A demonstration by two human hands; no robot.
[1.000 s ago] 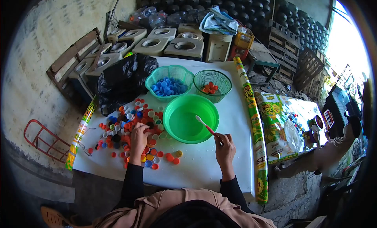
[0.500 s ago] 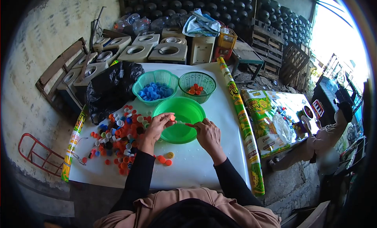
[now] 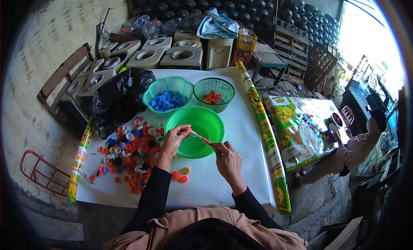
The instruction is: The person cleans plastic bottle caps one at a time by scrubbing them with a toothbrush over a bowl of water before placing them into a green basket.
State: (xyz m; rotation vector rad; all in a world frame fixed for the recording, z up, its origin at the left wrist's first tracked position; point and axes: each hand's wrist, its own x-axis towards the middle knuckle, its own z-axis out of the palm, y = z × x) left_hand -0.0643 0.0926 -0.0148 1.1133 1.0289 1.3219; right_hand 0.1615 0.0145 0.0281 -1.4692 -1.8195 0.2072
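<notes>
Over the green basin (image 3: 202,125), my left hand (image 3: 172,143) pinches an orange cap (image 3: 186,128) by its edge. My right hand (image 3: 226,158) grips a red and white brush (image 3: 205,141), its white head close to the cap; whether they touch is too small to tell. Behind the basin stand a pale green basket (image 3: 150,93) of blue caps (image 3: 167,101) and a darker green basket (image 3: 228,89) with orange caps (image 3: 212,97). Loose caps (image 3: 140,161) of several colours are heaped beside my left forearm.
A black plastic bag (image 3: 116,99) lies at the table's back left. Patterned rolled edges (image 3: 262,129) run along the white table (image 3: 232,185). At the right, a person (image 3: 355,153) bends over a second table (image 3: 309,149) with caps.
The brush is tilted more steeply and more of its handle shows. My left hand and the cap have turned slightly. The view has shifted a little.
</notes>
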